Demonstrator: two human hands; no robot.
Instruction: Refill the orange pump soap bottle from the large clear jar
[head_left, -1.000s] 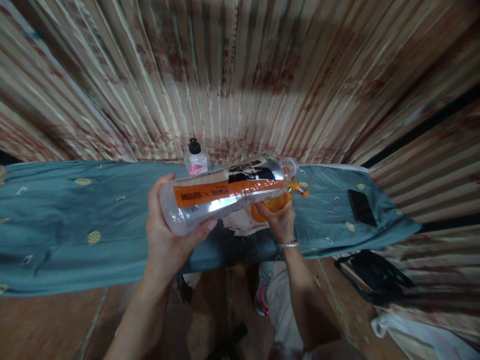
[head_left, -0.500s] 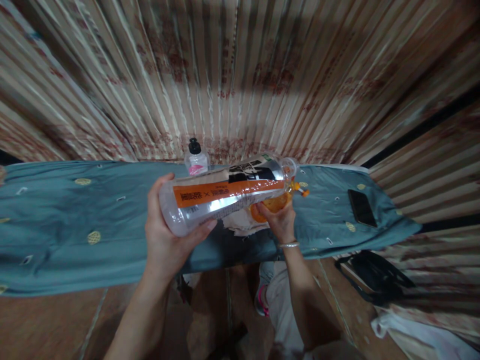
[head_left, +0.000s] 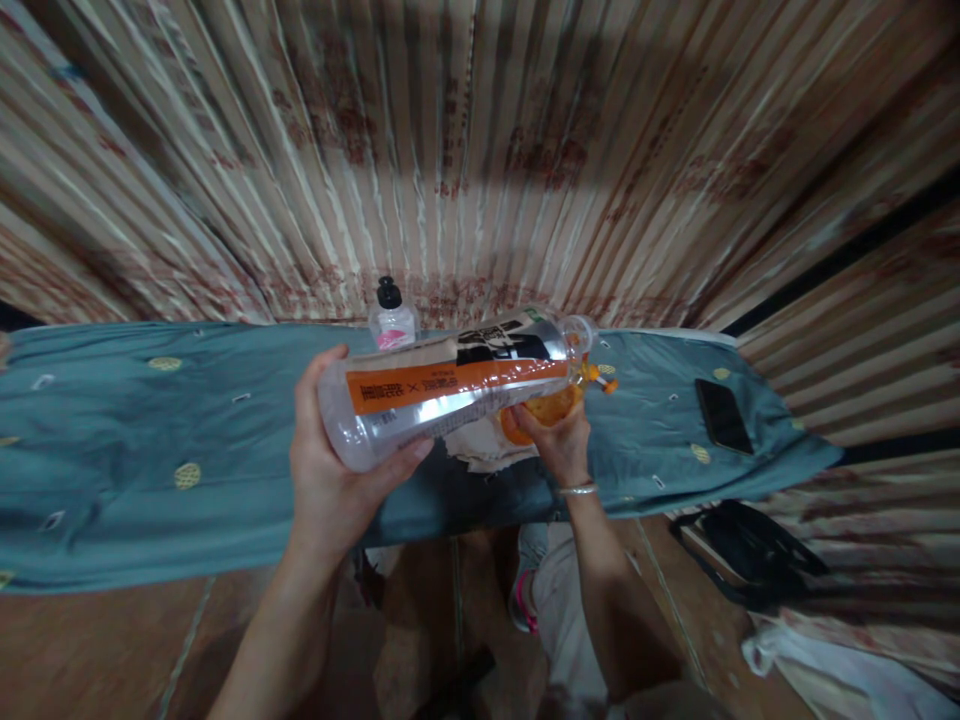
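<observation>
My left hand point(head_left: 334, 485) is wrapped round the base of a large clear plastic bottle point(head_left: 450, 380) with an orange, black and silver label. The bottle lies nearly level, its uncapped-looking neck a little higher and to the right. Just under that neck, my right hand point(head_left: 562, 442) grips an orange see-through container point(head_left: 553, 405) with a small orange-and-white part sticking out to the right. The bottle covers part of this container, so its full shape is hidden. A crumpled whitish cloth point(head_left: 487, 447) lies on the table beneath.
A small clear bottle with a black cap point(head_left: 392, 318) stands behind the big bottle. A dark phone point(head_left: 724, 415) lies on the right of the green-blue tablecloth point(head_left: 240, 450). A black bag point(head_left: 750, 550) sits at lower right; a pleated curtain point(head_left: 480, 150) hangs behind.
</observation>
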